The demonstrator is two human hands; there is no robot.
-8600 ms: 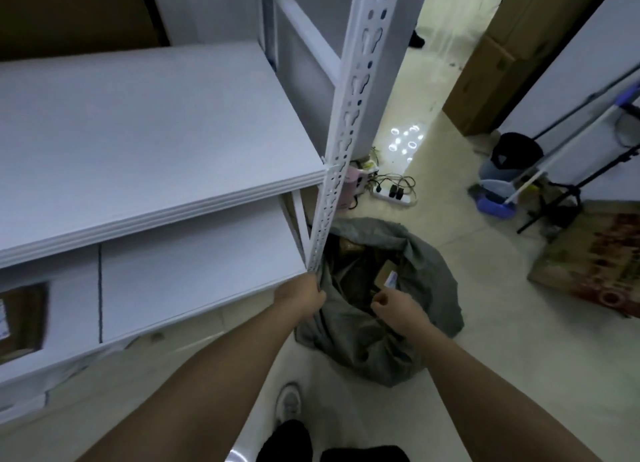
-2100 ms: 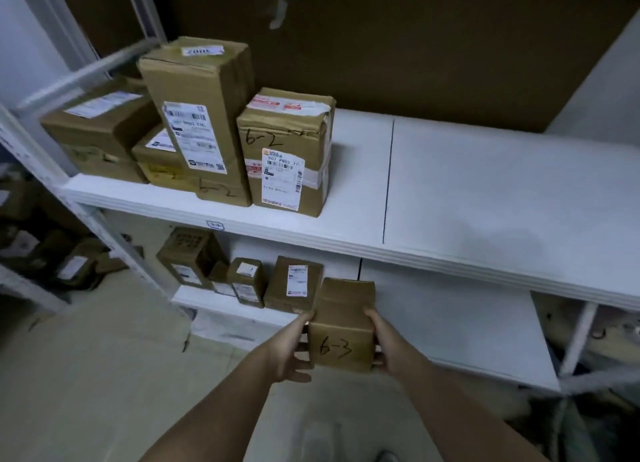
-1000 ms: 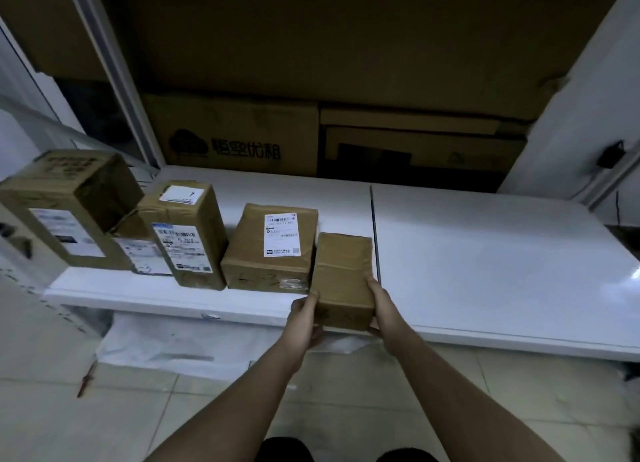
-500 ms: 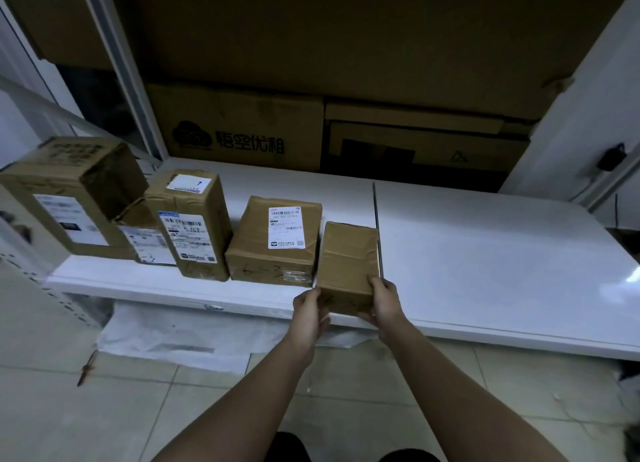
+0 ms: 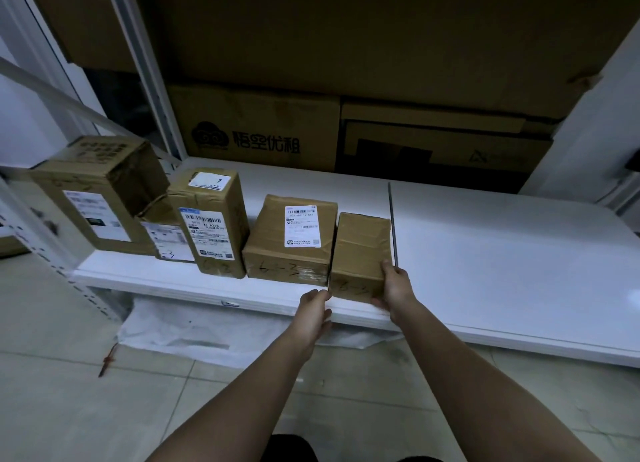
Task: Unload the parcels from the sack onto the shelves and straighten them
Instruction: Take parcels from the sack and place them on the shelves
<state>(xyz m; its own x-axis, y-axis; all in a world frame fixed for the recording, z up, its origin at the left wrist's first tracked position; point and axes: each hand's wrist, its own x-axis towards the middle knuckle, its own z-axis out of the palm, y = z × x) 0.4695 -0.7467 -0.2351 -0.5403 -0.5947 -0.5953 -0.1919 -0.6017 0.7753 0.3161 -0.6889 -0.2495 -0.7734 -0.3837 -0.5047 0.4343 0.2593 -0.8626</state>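
Observation:
A plain brown parcel [image 5: 360, 253] with handwriting on its front sits on the low white shelf [image 5: 502, 264], close against a labelled parcel [image 5: 291, 243] on its left. My right hand [image 5: 394, 286] grips the plain parcel's front right corner. My left hand [image 5: 313, 311] is at the front left corner, thumb touching it, fingers relaxed below the shelf edge. Further left stand a tall labelled parcel [image 5: 213, 226], a small one [image 5: 166, 236] and a large one [image 5: 100, 198]. The sack is out of view.
Big flat cartons [image 5: 252, 129] lean against the wall behind the shelf. A white slotted shelf post [image 5: 45, 226] rises at the left. A white sheet [image 5: 207, 330] lies on the tiled floor under the shelf. The shelf's right half is bare.
The parcel came out of the sack, was carried to the low shelf and set down beside the labelled one. In the last half second my left hand slid off its side to the front corner.

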